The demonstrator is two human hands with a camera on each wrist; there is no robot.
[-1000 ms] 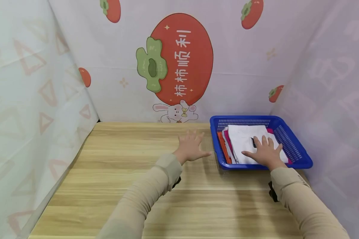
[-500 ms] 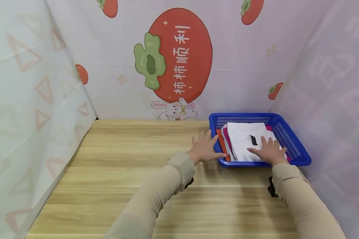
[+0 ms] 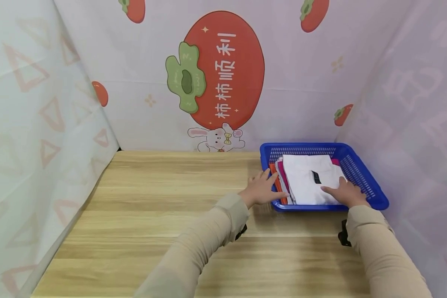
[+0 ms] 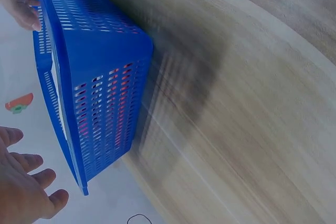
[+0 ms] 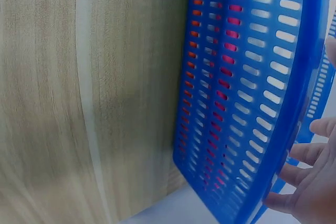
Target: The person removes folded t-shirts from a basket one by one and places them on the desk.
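Observation:
A blue plastic basket with slotted walls stands at the back right of the table. Folded fabric lies stacked in it, with a white folded garment bearing a black label on top. Orange cloth and magenta cloth edges show along its left side. My left hand is at the basket's left rim, fingers spread and holding nothing. My right hand reaches over the front right part; in the right wrist view its relaxed fingers lie right at the rim.
The wooden table extends to the left and in front of the basket. Printed cloth walls enclose it, with the right wall close beside the basket and the back wall behind it.
My left hand has moved right, from over the table to the basket's left rim. My right hand has shifted right from over the white garment toward the basket's right side. The basket stays put.

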